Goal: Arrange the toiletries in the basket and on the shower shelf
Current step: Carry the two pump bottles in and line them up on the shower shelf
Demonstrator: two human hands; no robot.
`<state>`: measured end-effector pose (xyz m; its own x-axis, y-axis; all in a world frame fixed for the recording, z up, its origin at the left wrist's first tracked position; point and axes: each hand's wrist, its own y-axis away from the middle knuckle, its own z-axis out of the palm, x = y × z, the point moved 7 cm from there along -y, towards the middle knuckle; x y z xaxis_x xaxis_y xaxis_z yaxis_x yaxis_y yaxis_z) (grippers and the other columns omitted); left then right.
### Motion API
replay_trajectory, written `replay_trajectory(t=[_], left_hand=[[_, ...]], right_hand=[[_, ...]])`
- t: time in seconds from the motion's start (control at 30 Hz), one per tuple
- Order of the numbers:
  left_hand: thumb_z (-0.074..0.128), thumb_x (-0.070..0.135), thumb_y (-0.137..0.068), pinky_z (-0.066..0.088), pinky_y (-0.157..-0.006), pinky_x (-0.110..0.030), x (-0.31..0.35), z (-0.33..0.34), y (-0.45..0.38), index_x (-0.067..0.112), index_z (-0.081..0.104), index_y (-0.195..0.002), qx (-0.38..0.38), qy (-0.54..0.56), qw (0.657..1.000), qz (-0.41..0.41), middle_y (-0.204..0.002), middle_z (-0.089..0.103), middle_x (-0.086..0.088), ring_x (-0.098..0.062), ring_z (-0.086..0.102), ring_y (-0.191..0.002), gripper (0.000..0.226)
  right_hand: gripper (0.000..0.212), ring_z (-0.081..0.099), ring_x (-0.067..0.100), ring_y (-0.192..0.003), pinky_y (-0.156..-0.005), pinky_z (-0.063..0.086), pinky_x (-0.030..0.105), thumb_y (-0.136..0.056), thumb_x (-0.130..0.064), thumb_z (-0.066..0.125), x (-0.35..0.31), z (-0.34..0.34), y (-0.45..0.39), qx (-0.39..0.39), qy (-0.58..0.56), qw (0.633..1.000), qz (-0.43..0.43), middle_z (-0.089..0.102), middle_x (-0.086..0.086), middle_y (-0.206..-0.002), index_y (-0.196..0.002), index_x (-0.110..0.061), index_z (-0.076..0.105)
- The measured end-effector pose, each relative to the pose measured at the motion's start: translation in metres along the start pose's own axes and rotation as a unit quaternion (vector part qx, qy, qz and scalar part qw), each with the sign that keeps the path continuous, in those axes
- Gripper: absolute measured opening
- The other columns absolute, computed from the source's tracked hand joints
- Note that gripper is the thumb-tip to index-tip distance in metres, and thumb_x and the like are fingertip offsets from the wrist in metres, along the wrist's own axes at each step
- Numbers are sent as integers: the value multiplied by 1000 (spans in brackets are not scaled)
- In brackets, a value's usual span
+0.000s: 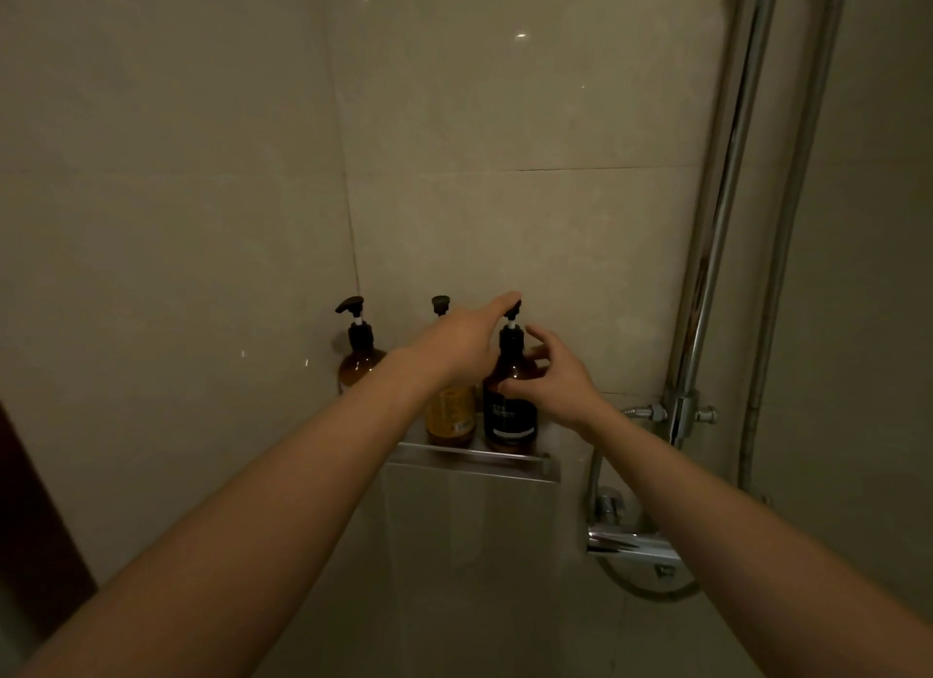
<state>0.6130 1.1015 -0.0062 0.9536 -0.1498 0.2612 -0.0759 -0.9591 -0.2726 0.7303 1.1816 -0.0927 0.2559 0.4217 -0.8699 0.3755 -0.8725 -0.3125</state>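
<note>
Three amber pump bottles stand in a row on a metal shower shelf [474, 463] fixed to the tiled wall. The left bottle [359, 357] is partly behind my left forearm. The middle bottle [451, 417] carries a yellow label. The right bottle [510, 415] has a dark label. My left hand [457, 344] reaches over the middle bottle, its fingertips on the black pump head of the right bottle. My right hand [553, 377] is at the right bottle's shoulder, thumb on the front and fingers spread around its right side. No basket is in view.
A chrome shower riser pipe [727, 197] runs up the wall to the right of the shelf. Below it sit the mixer valve [628, 543] and a hose loop. A dark door edge [30, 516] shows at the lower left.
</note>
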Motion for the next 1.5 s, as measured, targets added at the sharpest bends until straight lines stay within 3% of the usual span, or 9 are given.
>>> replay_trajectory(t=[0.07, 0.13, 0.23, 0.33, 0.63, 0.97, 1.2, 1.37, 1.5], left_hand=[[56, 11, -92, 41, -52, -25, -2, 2, 0, 41, 9, -154, 1, 1, 1000, 4, -79, 62, -3, -15, 61, -67, 83], [60, 18, -92, 44, -65, -27, -3, 1, -1, 42, 9, -154, 12, -10, 1000, 11, -111, 60, -8, -19, 62, -88, 83], [66, 24, -89, 45, -80, -29, -2, -1, 0, 41, 14, -153, 47, -35, 998, 37, -148, 32, -10, -26, 54, -113, 84], [69, 21, -87, 47, -96, -37, 0, 1, 5, 39, 16, -153, 65, -49, 995, 56, -159, 16, -5, -30, 49, -125, 87], [70, 18, -87, 48, -92, -35, -3, -2, 7, 40, 14, -153, 60, -85, 994, 37, -162, 6, -7, -29, 57, -117, 89], [68, 13, -87, 44, -99, -36, 1, -1, 7, 38, 13, -154, 45, -60, 997, 27, -161, 12, -7, -33, 42, -134, 91], [67, 12, -88, 43, -100, -36, 1, -3, 8, 35, 13, -155, 43, -65, 997, 23, -161, 15, -6, -32, 40, -135, 89], [67, 12, -87, 44, -97, -35, 1, -4, 9, 35, 14, -155, 44, -65, 997, 27, -159, 18, -8, -32, 42, -133, 89], [67, 13, -87, 43, -93, -30, 1, -4, 9, 37, 14, -155, 45, -60, 997, 30, -159, 19, -7, -31, 43, -132, 89]], right_hand=[[102, 57, 18, -113, -78, 49, 23, -69, -21, 88, -1, 0, 1, -22, -18, 1000, 3, 53, -13, -117, -151, -32, 30], [101, 54, 18, -115, -85, 48, 28, -70, -21, 88, -2, 0, 3, -26, -21, 999, 4, 51, -8, -126, -152, -31, 30], [100, 53, 17, -116, -90, 48, 32, -71, -23, 88, 0, 3, 9, -22, -19, 1000, 1, 49, -4, -132, -152, -29, 31], [97, 55, 18, -117, -87, 50, 28, -72, -20, 87, 3, 3, 12, -26, -38, 999, 1, 51, 0, -135, -152, -29, 33], [97, 57, 13, -106, -74, 48, 19, -68, -27, 89, -2, 4, 13, -10, 0, 1000, -17, 51, -4, -129, -149, -32, 35], [87, 53, 17, -118, -79, 46, 22, -83, -21, 79, 7, 0, 11, -47, -70, 996, 27, 50, -3, -133, -154, -27, 30], [88, 57, 17, -111, -70, 45, 18, -77, -24, 84, 4, 2, 11, -15, -74, 997, 25, 53, -1, -132, -151, -26, 35], [88, 57, 3, -95, -69, 45, 17, -76, -25, 85, 5, 3, 13, -2, -79, 996, 28, 55, -3, -130, -150, -24, 38], [88, 58, 5, -98, -73, 47, 19, -77, -27, 84, 4, 2, 17, 1, -67, 997, 25, 54, -1, -133, -151, -23, 37]])
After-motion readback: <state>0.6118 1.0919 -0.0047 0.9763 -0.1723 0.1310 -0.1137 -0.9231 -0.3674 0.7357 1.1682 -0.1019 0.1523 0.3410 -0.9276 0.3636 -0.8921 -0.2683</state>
